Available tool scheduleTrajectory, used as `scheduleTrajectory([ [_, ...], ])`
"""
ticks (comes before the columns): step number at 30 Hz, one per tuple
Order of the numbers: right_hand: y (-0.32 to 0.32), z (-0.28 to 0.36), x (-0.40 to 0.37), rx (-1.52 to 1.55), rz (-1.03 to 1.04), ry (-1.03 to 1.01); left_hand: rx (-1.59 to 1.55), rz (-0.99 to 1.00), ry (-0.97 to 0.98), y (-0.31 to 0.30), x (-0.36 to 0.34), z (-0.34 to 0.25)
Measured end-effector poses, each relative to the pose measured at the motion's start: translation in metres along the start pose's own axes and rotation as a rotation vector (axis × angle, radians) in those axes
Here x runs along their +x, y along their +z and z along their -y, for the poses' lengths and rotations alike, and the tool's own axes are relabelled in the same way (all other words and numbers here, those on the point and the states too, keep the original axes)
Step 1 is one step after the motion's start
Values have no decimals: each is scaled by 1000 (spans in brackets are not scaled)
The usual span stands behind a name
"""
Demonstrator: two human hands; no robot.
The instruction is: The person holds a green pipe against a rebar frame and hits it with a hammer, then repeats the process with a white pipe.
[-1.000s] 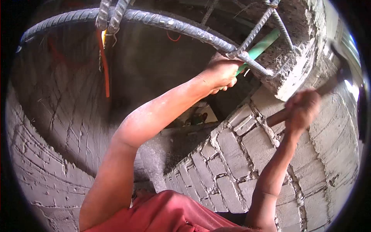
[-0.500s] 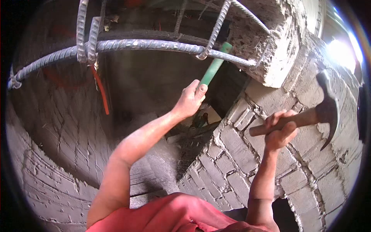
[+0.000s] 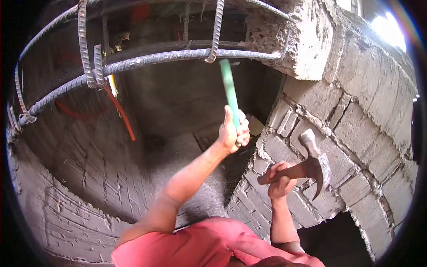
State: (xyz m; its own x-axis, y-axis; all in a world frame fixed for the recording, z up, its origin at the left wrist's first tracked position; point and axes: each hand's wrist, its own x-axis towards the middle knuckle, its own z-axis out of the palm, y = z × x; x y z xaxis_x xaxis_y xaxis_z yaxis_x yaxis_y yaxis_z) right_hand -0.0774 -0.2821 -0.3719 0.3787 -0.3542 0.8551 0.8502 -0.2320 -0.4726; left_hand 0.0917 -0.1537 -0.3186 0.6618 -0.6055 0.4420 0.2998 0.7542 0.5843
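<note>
My left hand (image 3: 234,133) is wrapped round the lower part of a green bar (image 3: 229,86). The bar stands nearly upright, its top just below a long ribbed steel bar (image 3: 169,56). On the right, my right hand (image 3: 281,180) grips the wooden handle of a claw hammer (image 3: 315,168) close to its end. The hammer's head points to the right, with its claw curving down, in front of the block wall. Whether the green bar touches the steel is too blurred to tell.
A rough block wall (image 3: 356,129) rises on the right, with a dark opening (image 3: 336,236) low in it. A broken concrete edge (image 3: 311,44) juts out above. Bent rebar crosses the top. An orange tube (image 3: 121,111) hangs at the left before a scored wall (image 3: 84,155).
The green bar has turned from leaning right to nearly upright, and my left hand has moved down. My right hand and the hammer have moved left and down. The view has shifted somewhat.
</note>
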Motion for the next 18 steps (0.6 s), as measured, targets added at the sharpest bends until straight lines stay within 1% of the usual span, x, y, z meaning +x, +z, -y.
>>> scheduleTrajectory([
  [2, 3, 0, -20, 142, -28, 193, 51, -197, 93, -6, -18, 32],
  [4, 4, -2, -30, 191, -13, 209, 788, -167, 425, -50, -35, 75],
  [6, 3, -4, -31, 238, -86, 236, 1357, 60, 719, -36, -48, 64],
  [7, -3, -7, -26, 243, -51, 214, 1355, 106, 718, -22, -46, 57],
  [8, -4, -8, -17, 240, -45, 214, 1361, 66, 782, -1, -35, 44],
  [9, -3, -9, -5, 240, -63, 196, 1280, -63, 761, 20, -21, 34],
  [10, -3, -10, 7, 237, -77, 182, 1247, -132, 746, 42, -3, 19],
  [11, -2, -11, 19, 253, -85, 180, 1234, -114, 812, 52, 18, 7],
  [12, -1, -13, 33, 267, -92, 176, 1212, -61, 899, 57, 39, -2],
  [13, 3, -10, 47, 274, -53, 151, 1182, -51, 909, 68, 50, -12],
  [14, 8, -7, 62, 283, -16, 124, 1179, -90, 976, 69, 67, -16],
  [15, 8, -7, 73, 272, 13, 106, 1160, -98, 944, 68, 77, -21],
  [16, 11, -3, 84, 185, 12, 91, 1144, -104, 914, 66, 84, -25],
  [18, 18, 1, 100, 156, 8, 78, 1159, -102, 941, 61, 95, -32],
])
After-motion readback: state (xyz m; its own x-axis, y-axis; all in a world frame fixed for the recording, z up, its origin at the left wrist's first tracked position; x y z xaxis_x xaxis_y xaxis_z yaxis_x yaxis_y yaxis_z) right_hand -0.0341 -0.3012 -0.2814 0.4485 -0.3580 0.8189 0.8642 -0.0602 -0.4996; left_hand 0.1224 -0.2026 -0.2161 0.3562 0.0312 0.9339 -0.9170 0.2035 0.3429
